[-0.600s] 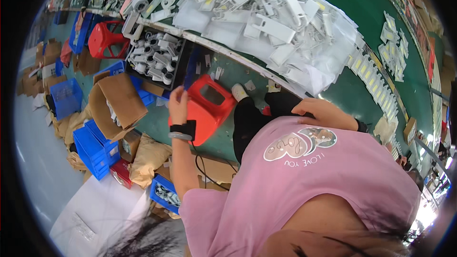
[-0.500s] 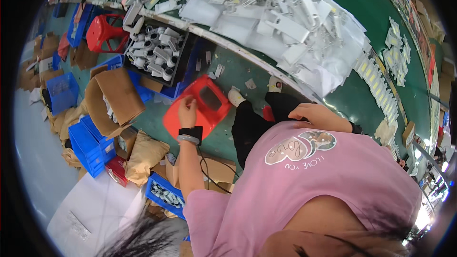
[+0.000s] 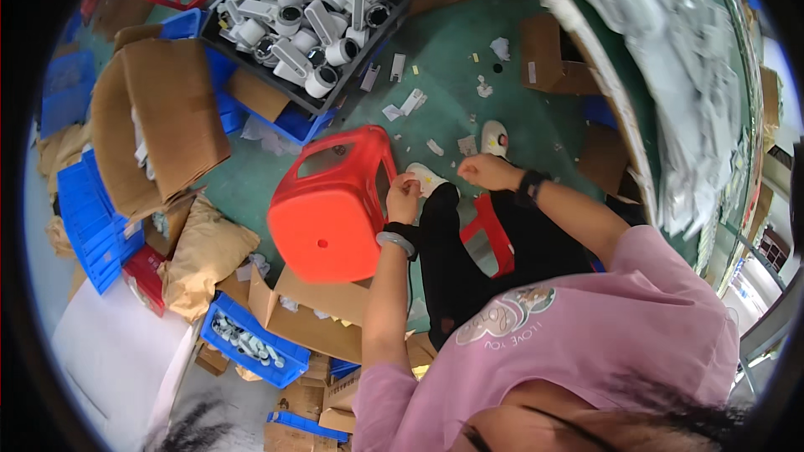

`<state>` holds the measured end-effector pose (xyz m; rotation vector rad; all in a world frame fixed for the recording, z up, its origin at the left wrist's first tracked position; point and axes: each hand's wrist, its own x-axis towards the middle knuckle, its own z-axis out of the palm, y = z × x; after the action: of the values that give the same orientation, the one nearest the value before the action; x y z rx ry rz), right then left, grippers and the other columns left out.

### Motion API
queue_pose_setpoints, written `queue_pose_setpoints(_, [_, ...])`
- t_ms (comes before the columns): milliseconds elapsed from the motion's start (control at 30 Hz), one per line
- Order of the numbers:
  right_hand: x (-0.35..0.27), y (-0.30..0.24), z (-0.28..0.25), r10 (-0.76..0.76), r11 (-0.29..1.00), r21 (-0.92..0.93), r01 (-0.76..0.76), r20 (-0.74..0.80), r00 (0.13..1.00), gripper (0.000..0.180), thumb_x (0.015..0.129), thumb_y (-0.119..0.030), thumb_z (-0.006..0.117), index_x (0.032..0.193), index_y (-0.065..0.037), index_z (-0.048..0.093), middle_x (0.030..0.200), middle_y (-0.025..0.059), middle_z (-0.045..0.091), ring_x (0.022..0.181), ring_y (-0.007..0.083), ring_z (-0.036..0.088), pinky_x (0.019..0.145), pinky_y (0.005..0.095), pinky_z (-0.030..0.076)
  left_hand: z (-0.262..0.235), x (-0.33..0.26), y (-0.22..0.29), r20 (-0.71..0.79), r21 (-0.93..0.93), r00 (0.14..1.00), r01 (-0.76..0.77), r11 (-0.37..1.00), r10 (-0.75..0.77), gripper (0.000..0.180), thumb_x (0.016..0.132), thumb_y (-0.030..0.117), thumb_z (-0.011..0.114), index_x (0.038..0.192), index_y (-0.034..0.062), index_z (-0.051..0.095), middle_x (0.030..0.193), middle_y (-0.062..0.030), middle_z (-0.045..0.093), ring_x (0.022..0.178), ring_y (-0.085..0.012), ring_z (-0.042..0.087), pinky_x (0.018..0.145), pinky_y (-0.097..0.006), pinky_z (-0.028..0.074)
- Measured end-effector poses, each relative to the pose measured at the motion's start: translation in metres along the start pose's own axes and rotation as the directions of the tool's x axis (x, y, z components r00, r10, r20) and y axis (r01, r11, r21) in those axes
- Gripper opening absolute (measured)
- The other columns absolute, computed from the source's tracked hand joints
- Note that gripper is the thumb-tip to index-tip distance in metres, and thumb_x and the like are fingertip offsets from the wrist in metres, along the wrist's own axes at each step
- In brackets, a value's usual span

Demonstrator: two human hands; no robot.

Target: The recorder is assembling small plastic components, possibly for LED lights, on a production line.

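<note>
My left hand [image 3: 404,199] is raised just off the right side of a red plastic stool [image 3: 322,234], its fingers curled in and nothing showing in them. Whether it touches the stool's edge I cannot tell. To its right, above my knees, my right hand [image 3: 490,172] is closed with bent fingers, and no object shows in it either. The two hands are a short way apart. Between my legs, in black trousers, part of another red plastic seat [image 3: 494,234] shows. My white shoes [image 3: 495,139] rest on the green floor beyond the hands.
A black crate [image 3: 394,21] heaped with white camera-like units stands ahead, left of centre. Cardboard boxes [image 3: 159,117], blue bins [image 3: 92,218] and a brown sack [image 3: 209,255] crowd the left. At right runs a table edge [image 3: 620,100]; white scraps [image 3: 410,102] litter the floor.
My view has swung, bringing the crate closer and the table to the right. My right hand has left my shirt front and reached forward. My left hand has moved off the stool seat to its right side.
</note>
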<state>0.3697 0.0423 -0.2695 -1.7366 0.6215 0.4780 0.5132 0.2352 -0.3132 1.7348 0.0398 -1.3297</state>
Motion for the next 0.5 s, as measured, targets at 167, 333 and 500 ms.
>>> queue_pose_setpoints(167, [0.172,0.077,0.011,0.118,0.988,-0.099,-0.118,0.0,0.993,0.02,0.078,-0.015,0.055,0.092,-0.004,0.064,0.08,0.0159,0.065,0.078,0.0305,0.064,0.066,0.0391,0.05,-0.023,0.119,-0.065,-0.161,0.296,0.982,0.145,0.944,-0.1,0.077,0.072,0.022,0.07,0.13,-0.0089,0.03,0.123,-0.0276,0.044,0.106,-0.0392,0.051,0.092,-0.041,0.042])
queue_pose_setpoints(333, [0.282,0.134,-0.014,0.112,0.598,-0.781,-0.179,-0.14,0.984,0.018,0.077,-0.015,0.055,0.091,-0.01,0.066,0.094,0.0086,0.066,0.085,0.0263,0.064,0.068,0.04,0.05,-0.001,0.235,-0.043,-0.168,0.634,0.985,0.127,0.763,-0.024,0.081,0.075,0.032,0.067,0.134,-0.0023,0.025,0.126,-0.0283,0.041,0.118,-0.0408,0.042,0.095,-0.045,0.04])
queue_pose_setpoints(500, [0.371,0.148,-0.022,-0.15,0.4,-0.913,0.076,0.017,0.989,0.016,0.076,-0.018,0.057,0.09,-0.015,0.065,0.095,0.0022,0.064,0.096,0.02,0.059,0.074,0.035,0.047,-0.009,0.328,-0.042,-0.268,0.766,0.962,0.241,0.596,-0.045,0.07,0.077,0.035,0.064,0.128,-0.0034,0.036,0.127,-0.0224,0.044,0.12,-0.0386,0.04,0.1,-0.044,0.034])
